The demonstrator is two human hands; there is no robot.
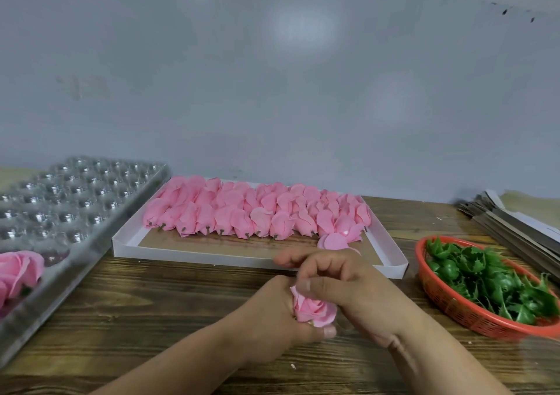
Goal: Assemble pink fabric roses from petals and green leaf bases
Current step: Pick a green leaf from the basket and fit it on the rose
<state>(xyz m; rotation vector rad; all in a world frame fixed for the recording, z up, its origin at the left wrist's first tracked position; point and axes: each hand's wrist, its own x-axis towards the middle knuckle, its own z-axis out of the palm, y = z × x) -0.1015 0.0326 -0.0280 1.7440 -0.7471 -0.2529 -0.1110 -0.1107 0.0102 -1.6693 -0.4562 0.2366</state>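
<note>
A pink fabric rose [312, 308] sits between both hands above the wooden table. My left hand [272, 319] grips it from below, thumb under its base. My right hand [342, 285] curls over the top, thumb pressing on the petals. A white shallow tray [130, 243] behind holds several pink petal bundles [257, 209] in rows, with loose petals [333, 241] at its right end. A red mesh basket [451, 303] at the right holds several green leaf bases [491, 279].
A clear plastic blister tray [75, 200] with many cups lies at the left; a finished pink rose [18, 270] sits in its near corner. Flat cardboard pieces [515, 222] are stacked at the far right. A grey wall stands behind the wooden table [151, 319].
</note>
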